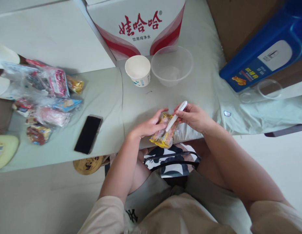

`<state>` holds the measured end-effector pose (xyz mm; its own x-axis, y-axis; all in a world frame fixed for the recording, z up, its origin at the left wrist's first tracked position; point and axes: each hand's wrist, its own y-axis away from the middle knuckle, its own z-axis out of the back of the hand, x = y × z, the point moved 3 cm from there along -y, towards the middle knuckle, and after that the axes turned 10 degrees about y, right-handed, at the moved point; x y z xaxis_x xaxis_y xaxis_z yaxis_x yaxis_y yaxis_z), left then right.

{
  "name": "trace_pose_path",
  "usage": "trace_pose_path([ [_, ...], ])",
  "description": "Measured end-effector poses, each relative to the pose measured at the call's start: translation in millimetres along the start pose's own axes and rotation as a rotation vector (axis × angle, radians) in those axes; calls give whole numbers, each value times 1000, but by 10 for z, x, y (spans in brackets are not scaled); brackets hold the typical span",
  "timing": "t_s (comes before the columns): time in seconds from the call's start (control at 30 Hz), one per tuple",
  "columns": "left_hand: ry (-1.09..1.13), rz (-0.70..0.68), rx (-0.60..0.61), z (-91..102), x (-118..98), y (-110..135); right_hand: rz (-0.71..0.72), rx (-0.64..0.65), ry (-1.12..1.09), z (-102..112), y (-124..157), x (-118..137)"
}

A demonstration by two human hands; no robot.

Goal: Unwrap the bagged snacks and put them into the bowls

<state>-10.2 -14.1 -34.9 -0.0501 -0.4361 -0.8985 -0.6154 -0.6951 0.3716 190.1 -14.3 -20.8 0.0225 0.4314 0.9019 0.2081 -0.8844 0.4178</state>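
My left hand (151, 125) is closed on a yellow snack packet (163, 136) at the near edge of the table, fingers pinching its upper left side. My right hand (193, 117) grips a white pen-like tool (176, 115) and also touches the packet's top. The tool lies slanted across the packet, its tip pointing down to the wrapper. Behind the hands stand a white paper cup (138, 70) and a clear plastic bowl (172, 65), both upright and apart from my hands.
A black phone (88, 134) lies left of my hands. Several wrapped snacks in clear bags (47, 94) fill the left of the pale green table (141, 100). A red-and-white carton (138, 26) stands at the back, a blue box (265, 48) at right.
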Motion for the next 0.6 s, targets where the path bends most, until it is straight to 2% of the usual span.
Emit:
trace_pose_path([
  [0.07, 67, 21, -10, 6, 33, 36, 57, -152, 33, 137, -59, 19],
  [0.13, 118, 43, -60, 53, 44, 76, 150, -402, 17, 344, -114, 59],
  [0.23, 153, -4, -169, 136, 10, 99, 373, -802, -16, 610, -88, 138],
  [0.3, 194, -74, -261, 169, -28, 78, 560, -931, 79, 647, 10, 203],
  [0.4, 289, -153, -389, 185, -72, 9, 841, -898, 414, 483, 207, 288],
  [0.47, 340, -186, -448, 195, -87, -45, 956, -829, 678, 312, 299, 296],
  [0.53, 368, -203, -484, 221, -83, -95, 961, -751, 908, 174, 306, 260],
  [0.6, 334, -225, -529, 281, -62, -123, 903, -659, 1054, 104, 243, 198],
])
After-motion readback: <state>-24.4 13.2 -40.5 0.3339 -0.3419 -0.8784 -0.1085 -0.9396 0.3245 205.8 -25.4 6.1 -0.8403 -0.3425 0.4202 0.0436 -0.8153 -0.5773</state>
